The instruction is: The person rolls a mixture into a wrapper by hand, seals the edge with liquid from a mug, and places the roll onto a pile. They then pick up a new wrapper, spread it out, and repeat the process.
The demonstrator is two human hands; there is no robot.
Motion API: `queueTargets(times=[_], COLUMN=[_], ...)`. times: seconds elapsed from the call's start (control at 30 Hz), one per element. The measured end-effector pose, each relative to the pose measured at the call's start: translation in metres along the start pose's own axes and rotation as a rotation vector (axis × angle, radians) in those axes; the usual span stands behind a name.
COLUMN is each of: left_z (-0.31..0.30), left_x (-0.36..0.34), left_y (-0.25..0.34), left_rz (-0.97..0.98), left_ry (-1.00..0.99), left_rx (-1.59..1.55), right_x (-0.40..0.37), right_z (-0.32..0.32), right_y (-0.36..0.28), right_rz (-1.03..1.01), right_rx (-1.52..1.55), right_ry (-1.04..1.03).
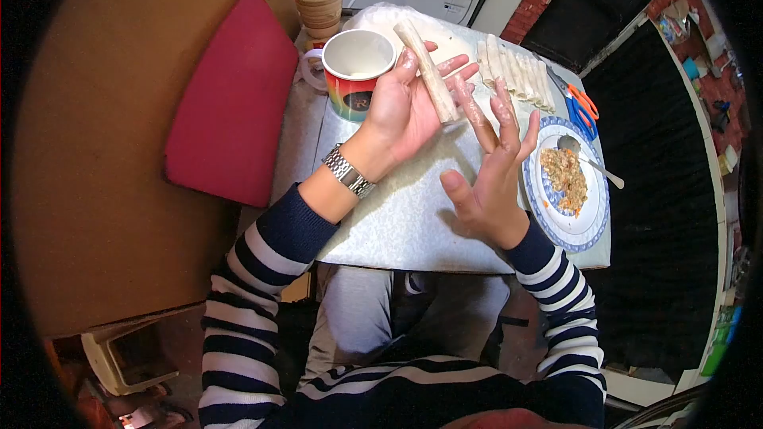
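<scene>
A pale, slim spring roll [429,75] lies slantwise across my left hand [389,115], pinned by the thumb against the palm and fingers. My right hand [494,183] hovers just right of it with its fingers spread and nothing in them. Wet, whitish smears coat the fingertips of both hands. Behind my left wrist stands a colourful mug [350,98], white inside, with a little pale stuff at its bottom. Close to the right hand is a blue-rimmed plate [532,191] bearing chopped filling [564,179] and a metal spoon [608,171].
Several finished rolls [517,75] lie side by side at the back right of the table [397,230]. Orange-and-blue-handled scissors [582,109] rest beyond the plate. Stacked tan cups [319,0] stand behind the mug. A red chair back [234,111] borders the left side.
</scene>
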State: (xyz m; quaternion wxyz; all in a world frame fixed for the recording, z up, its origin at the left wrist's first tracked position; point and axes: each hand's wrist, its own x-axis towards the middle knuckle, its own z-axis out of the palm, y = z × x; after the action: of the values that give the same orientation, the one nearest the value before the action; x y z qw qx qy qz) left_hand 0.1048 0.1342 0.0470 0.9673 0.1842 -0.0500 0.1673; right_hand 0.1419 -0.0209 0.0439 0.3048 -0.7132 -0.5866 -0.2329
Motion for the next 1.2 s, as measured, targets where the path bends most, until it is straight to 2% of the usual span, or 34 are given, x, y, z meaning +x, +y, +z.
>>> queueTargets(times=[0.37, 0.47, 0.57, 0.97, 1.07, 1.2], left_z=[0.000, 0.001, 0.007, 0.004, 0.009, 0.007], left_x=[0.000, 0.000, -0.002, -0.001, -0.004, -0.005], left_y=[0.000, 0.005, 0.008, 0.010, 0.007, -0.003], left_rz=[-0.002, -0.003, 0.013, 0.033, -0.006, -0.101], left_ry=[-0.028, -0.076, -0.100, -0.114, -0.096, -0.113], left_rx=[-0.020, -0.081, -0.074, -0.015, 0.115, 0.075], right_x=[-0.004, -0.003, -0.006, -0.006, -0.008, 0.000], right_z=[0.001, 0.004, 0.004, 0.005, 0.004, -0.003], right_y=[-0.007, -0.005, -0.004, -0.011, -0.002, 0.007], right_rz=[-0.059, -0.059, -0.024, -0.099, -0.159, -0.058], right_rx=[-0.011, 0.013, -0.071, -0.032, 0.028, -0.020], right_ry=[-0.072, 0.039, -0.052, -0.015, 0.003, 0.057])
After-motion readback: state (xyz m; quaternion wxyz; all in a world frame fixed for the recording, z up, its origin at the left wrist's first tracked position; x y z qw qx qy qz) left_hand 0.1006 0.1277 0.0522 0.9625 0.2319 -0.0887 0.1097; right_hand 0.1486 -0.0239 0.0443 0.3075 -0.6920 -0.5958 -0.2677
